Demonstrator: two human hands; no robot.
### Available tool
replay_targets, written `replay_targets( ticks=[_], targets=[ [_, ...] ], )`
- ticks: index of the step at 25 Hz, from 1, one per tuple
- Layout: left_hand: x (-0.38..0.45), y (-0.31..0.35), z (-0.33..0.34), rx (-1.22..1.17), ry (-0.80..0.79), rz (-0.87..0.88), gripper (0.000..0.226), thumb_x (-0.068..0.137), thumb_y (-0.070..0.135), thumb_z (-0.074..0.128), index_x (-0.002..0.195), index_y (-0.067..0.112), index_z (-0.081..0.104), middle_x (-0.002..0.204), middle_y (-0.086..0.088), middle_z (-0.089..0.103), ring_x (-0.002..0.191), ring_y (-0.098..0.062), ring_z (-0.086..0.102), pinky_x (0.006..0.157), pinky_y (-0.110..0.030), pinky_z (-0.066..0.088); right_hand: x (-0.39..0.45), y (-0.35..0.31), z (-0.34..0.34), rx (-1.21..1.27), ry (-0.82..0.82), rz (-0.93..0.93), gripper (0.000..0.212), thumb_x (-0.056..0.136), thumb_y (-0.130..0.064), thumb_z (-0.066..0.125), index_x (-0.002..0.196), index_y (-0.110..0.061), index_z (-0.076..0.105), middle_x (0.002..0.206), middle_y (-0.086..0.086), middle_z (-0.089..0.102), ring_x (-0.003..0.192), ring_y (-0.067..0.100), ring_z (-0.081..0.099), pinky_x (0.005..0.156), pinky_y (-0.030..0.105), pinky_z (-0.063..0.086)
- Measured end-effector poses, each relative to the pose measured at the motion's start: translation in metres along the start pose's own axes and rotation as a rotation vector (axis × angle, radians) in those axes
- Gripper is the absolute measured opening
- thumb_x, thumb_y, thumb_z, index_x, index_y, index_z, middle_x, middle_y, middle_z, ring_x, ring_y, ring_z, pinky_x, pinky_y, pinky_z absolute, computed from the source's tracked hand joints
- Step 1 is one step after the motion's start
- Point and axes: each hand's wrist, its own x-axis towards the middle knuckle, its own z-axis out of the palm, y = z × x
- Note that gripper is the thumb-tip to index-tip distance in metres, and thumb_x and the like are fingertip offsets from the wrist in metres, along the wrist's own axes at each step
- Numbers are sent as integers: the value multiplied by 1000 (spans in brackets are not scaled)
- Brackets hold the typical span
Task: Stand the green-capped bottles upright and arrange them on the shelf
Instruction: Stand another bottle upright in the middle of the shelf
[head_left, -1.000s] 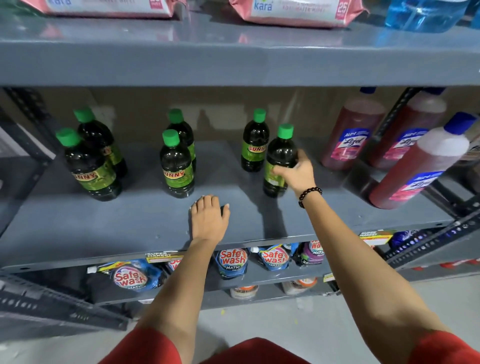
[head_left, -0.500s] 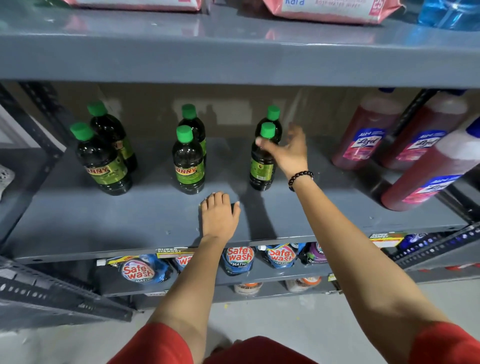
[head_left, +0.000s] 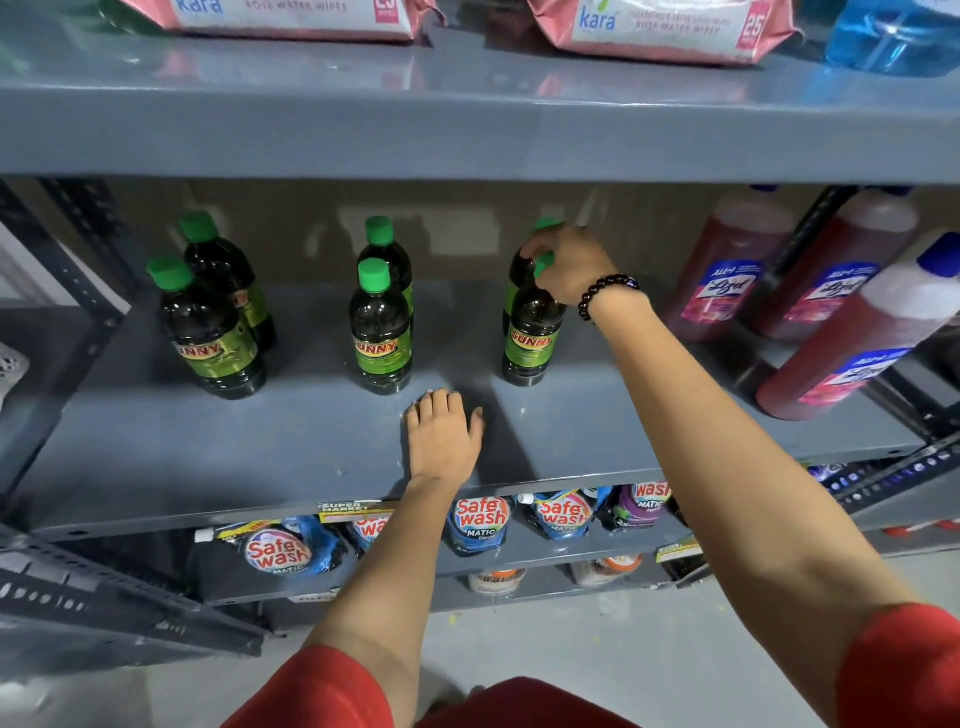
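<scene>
Several dark bottles with green caps and green SUNNY labels stand upright in pairs on the grey middle shelf (head_left: 291, 447). The left pair (head_left: 208, 332) stands near the frame post, and the middle pair (head_left: 381, 327) is centred. My right hand (head_left: 569, 262) grips the cap and neck of the front right bottle (head_left: 532, 338), with another bottle close behind it, mostly hidden. My left hand (head_left: 444, 434) lies flat, palm down, on the shelf near its front edge, holding nothing.
Large red Lizol bottles (head_left: 727, 275) with blue caps lean at the shelf's right end. Pink Kara wipe packs (head_left: 660, 28) and a blue bottle (head_left: 893, 36) sit on the shelf above. Safe wash pouches (head_left: 480, 519) fill the shelf below. Slotted frame posts (head_left: 78, 260) flank the left side.
My right hand slid the front right bottle leftward, in front of the rear one, then shifted its grip up from the body to the cap. My left hand stayed put.
</scene>
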Motion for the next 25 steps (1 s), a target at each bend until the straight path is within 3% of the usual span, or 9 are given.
replay_targets(
  ticks=[5, 11, 16, 19, 22, 25],
  targets=[
    [0, 0, 1, 1, -5, 4, 38, 95, 38, 36, 112, 7, 51, 118, -14, 59, 112, -31, 51, 96, -43, 41, -6, 1, 5, -125, 66, 87, 49, 79, -29, 70, 121, -7, 57, 124, 16, 61, 114, 33, 56, 91, 34, 47],
    [-1, 0, 0, 12, -10, 3, 38, 95, 37, 35, 112, 6, 51, 118, -15, 59, 112, -30, 51, 95, -42, 41, -7, 5, 6, -109, 81, 47, 38, 82, -21, 66, 117, -7, 63, 116, 19, 66, 109, 36, 58, 89, 37, 48],
    [-1, 0, 0, 8, -11, 5, 38, 95, 36, 35, 112, 6, 51, 118, -15, 58, 113, -31, 50, 97, -43, 40, -4, 11, 9, -56, 57, 36, 41, 82, -22, 66, 121, -13, 60, 119, 18, 65, 111, 36, 58, 90, 35, 48],
    [-1, 0, 0, 0, -10, 1, 37, 95, 35, 36, 112, 7, 52, 118, -14, 58, 113, -31, 50, 97, -43, 40, -15, 18, 27, 166, 185, 108, 70, 77, -34, 72, 136, -12, 42, 131, 19, 55, 119, 37, 51, 97, 39, 45],
    [-1, 0, 0, 11, -10, -5, 36, 95, 36, 36, 111, 8, 51, 118, -13, 59, 112, -30, 51, 96, -42, 41, -41, 18, 69, 466, 383, 309, 105, 65, -37, 82, 143, 1, 23, 138, 24, 40, 125, 40, 42, 103, 40, 38],
    [0, 0, 2, -5, 1, -12, 35, 94, 35, 38, 111, 8, 51, 118, -13, 59, 112, -30, 51, 97, -42, 41, -47, 19, 106, 578, 303, 463, 112, 63, -31, 85, 144, 5, 16, 143, 26, 34, 129, 40, 40, 105, 42, 37]
  ],
)
